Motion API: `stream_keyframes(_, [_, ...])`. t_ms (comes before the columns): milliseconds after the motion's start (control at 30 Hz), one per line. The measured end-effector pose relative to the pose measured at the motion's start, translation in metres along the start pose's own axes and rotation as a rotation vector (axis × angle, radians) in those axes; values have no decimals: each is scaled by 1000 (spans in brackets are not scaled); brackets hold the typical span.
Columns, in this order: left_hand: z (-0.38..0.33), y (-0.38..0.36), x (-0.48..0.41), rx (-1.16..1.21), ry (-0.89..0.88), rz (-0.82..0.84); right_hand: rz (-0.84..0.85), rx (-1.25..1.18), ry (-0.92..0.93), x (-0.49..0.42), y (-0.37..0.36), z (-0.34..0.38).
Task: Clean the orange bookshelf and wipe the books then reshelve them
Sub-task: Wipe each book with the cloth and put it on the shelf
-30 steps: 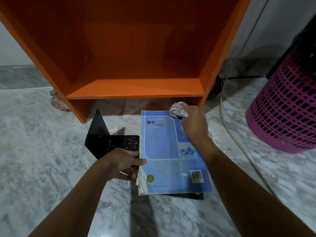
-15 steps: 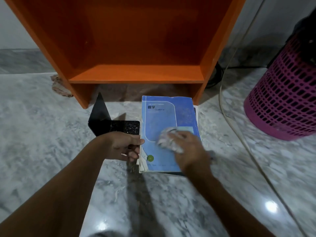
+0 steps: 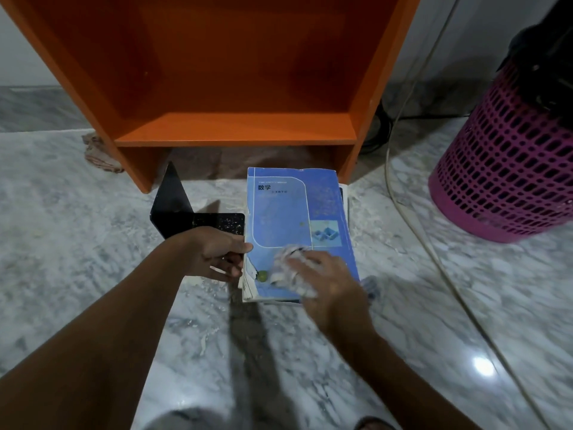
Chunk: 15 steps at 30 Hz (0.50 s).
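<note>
Left hand (image 3: 217,256) pinches book (image 3: 285,212) at its left edge, thumb on the cover. Right hand (image 3: 328,283), palm down, fingers curled over crumpled cloth (image 3: 286,268), presses it on the cover's near end. Book lies flat on floor (image 3: 93,268), just before shelf (image 3: 235,131).

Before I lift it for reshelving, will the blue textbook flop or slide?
Probably floppy: the blue textbook is a softcover with curled lower corners. It may slide, lying atop another book while the left hand holds its edge.
</note>
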<state>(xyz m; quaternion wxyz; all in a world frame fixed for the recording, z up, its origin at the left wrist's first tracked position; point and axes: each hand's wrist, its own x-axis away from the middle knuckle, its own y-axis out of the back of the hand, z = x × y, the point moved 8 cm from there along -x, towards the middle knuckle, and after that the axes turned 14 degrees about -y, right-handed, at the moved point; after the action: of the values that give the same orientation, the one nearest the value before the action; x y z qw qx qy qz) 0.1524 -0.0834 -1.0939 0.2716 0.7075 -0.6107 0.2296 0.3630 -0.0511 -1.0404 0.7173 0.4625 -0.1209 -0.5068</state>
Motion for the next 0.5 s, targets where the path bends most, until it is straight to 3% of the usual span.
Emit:
stream_keyframes(200, [-3, -3, 1, -17, -16, -20, -106, -138, -497, -49, 42, -110])
stream_keyframes(267, [-3, -3, 0, -23, -17, -28, -166, -202, -543, -53, 55, -109])
stream_keyframes(367, [-2, -3, -1, -22, -15, -30, -145, -160, -301, -57, 50, -57])
stream_keyframes(500, [-1, -2, -2, -39, -26, -42, 123, 30, 154, -53, -3, 20])
